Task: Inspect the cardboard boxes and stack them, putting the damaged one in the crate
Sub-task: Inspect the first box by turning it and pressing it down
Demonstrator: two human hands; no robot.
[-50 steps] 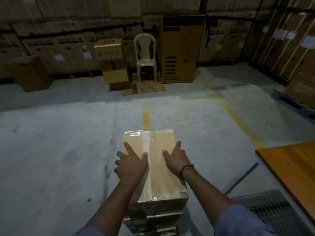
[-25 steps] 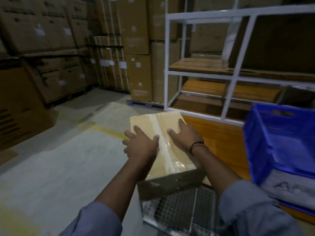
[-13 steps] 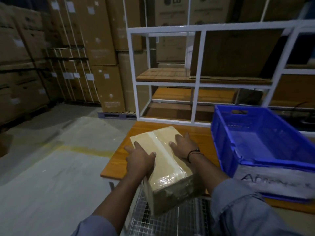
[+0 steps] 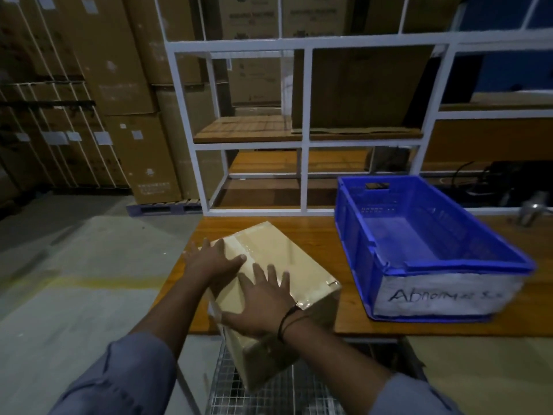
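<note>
A taped brown cardboard box (image 4: 293, 265) hangs tilted over the near left edge of the wooden table (image 4: 323, 235). My left hand (image 4: 214, 262) lies flat on its top near the far left corner, fingers straight. My right hand (image 4: 263, 304) presses flat on the near part of the top, fingers spread, thumb over the left edge. To the right on the table stands a blue plastic crate (image 4: 431, 244) with nothing inside and a white label on its front wall.
A white metal shelf frame (image 4: 303, 127) with wooden boards rises behind the table. Tall stacks of large cartons (image 4: 98, 94) line the left wall on pallets. A wire mesh platform (image 4: 269, 390) lies below the box. Grey concrete floor (image 4: 74, 280) spreads to the left.
I have turned from the open floor to the table, carrying the box with both hands on its top. The box now sits rotated over the table edge, and my right hand has shifted nearer.
</note>
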